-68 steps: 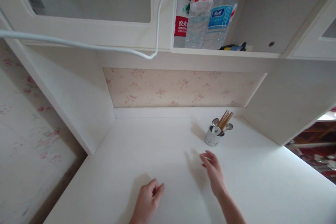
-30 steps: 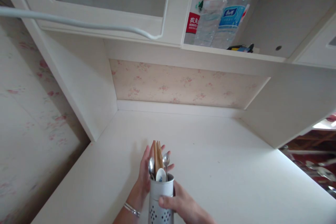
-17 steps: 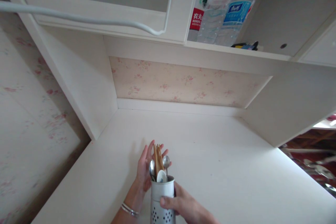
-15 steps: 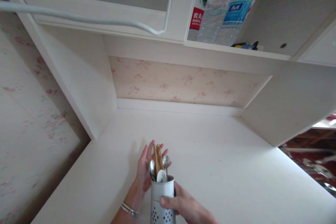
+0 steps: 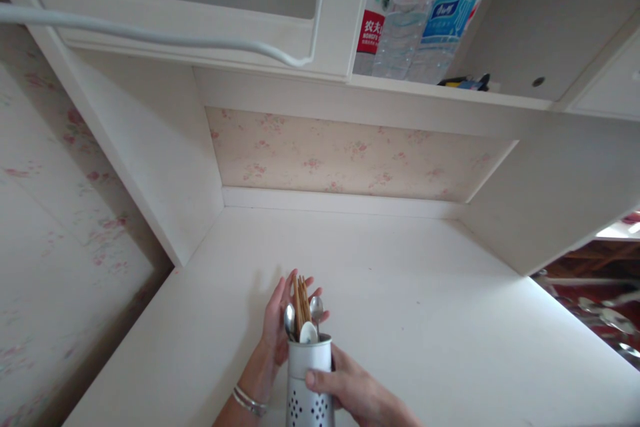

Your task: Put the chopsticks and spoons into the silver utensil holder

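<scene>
A pale metal utensil holder [image 5: 303, 363] with punched holes stands upright at the bottom middle, its lower end cut off by the frame edge. My right hand [image 5: 357, 387] grips it from the right, thumb across the front. Out of its mouth rise several wooden chopsticks [image 5: 301, 300], a metal spoon [image 5: 289, 321] on the left, another metal spoon [image 5: 317, 308] on the right and a white spoon [image 5: 308, 333] in front. Behind the chopsticks, my left hand [image 5: 275, 323] is open with fingers spread; whether it touches them I cannot tell. A bracelet circles the left wrist.
Below is a white tabletop [image 5: 425, 320] between two side panels. Overhead, a cabinet shelf [image 5: 450, 95] holds several plastic bottles [image 5: 407, 27]. A white cable [image 5: 175, 37] crosses the cabinet's front. Flowered wallpaper [image 5: 313, 157] covers the back. Blurred shiny items [image 5: 615, 320] lie beyond the right edge.
The view has shifted very slightly. Both hands and the utensil holder stay in nearly the same place.
</scene>
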The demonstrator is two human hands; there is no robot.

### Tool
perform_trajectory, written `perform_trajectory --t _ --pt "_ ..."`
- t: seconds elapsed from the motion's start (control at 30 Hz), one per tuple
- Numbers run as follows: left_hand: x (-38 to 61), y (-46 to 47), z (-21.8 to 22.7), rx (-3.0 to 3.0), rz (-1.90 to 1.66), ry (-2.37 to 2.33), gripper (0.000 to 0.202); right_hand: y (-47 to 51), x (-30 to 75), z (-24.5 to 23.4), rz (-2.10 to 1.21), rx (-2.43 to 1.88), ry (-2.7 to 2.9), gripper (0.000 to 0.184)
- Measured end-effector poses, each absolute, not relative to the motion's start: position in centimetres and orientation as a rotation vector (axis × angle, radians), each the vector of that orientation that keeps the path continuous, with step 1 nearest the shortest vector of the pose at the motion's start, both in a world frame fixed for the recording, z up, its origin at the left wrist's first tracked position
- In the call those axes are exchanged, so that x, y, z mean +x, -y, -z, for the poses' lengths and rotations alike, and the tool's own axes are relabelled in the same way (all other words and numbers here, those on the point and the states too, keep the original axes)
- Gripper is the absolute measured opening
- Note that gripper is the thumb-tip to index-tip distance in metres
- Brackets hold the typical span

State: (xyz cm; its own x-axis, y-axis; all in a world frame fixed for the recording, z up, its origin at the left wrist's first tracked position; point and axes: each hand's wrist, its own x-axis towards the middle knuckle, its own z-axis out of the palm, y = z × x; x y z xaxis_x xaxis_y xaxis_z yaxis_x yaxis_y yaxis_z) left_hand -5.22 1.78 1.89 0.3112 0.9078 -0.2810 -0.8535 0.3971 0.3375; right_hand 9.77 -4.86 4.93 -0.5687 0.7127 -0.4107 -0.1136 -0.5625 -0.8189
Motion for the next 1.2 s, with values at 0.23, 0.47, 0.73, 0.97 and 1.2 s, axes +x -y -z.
perform_trajectory --t 0.23,0.47,0.73,0.97,1.2 --pt "-4.99 -1.79 -1.84 0.125 -1.182 -0.501 0.038 4.82 9.82 -4.55 -2.156 -1.021 1.071 0.056" --pt "-4.96 -1.98 -1.55 0.1 -1.206 -0.546 0.038 4.64 9.58 -4.36 -2.173 -1.022 1.061 0.062" --pt "-5.11 -2.03 -1.53 0.087 -1.201 -0.547 0.037 4.6 9.25 -4.48 -2.178 -1.057 1.056 0.062" --pt "-5.01 -2.02 -1.52 0.109 -1.229 -0.62 0.043 4.62 9.15 -4.35 -2.177 -1.056 1.064 0.059" --pt "-4.91 -2.09 -0.91 0.147 -1.23 -0.625 0.052 4.62 9.05 -3.95 -2.179 -1.047 1.077 0.059"
